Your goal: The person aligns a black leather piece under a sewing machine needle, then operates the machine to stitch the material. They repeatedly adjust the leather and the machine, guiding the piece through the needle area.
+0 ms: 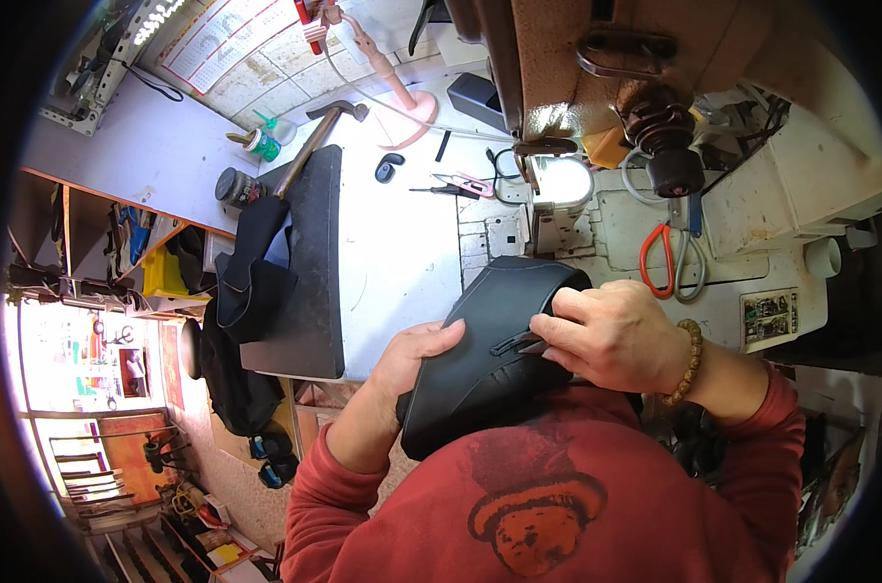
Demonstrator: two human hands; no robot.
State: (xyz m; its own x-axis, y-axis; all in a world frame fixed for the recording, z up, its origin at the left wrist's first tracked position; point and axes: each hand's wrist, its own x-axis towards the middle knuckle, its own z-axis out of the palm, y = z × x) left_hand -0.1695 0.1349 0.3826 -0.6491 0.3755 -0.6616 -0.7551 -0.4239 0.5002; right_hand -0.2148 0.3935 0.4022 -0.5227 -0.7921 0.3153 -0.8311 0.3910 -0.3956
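From where I stand, the white worktop (399, 291) stretches through the middle of the frame, with a pale tiled wall (266, 78) behind it at the upper left. A bright opening (81, 360) glares at the left edge, above racks at the lower left.

The bulky brown metal machine (567, 87) fills the upper right and looms over the worktop just beyond the hands. At upper centre stands the pink lamp base (407, 117); left of it, the wooden-handled hammer (310, 151) leans across the top of the black flat mat (310, 311). Bent black fabric strips (246, 282) lie over the mat's left side. Scissors with orange and grey handles (657, 262) rest right of centre, near the right hand.

The shaped black leather-like piece (480, 321) is held at lower centre, between both hands and close against the red sweater (528, 476). The left hand (412, 361) grips its left side, thumb on top, the other fingers hidden beneath. The right hand (606, 330), with a brown beaded bracelet (691, 364) at the wrist, pinches the piece's right edge beside a small dark strap (515, 344); exactly what its fingertips enclose is hard to make out.
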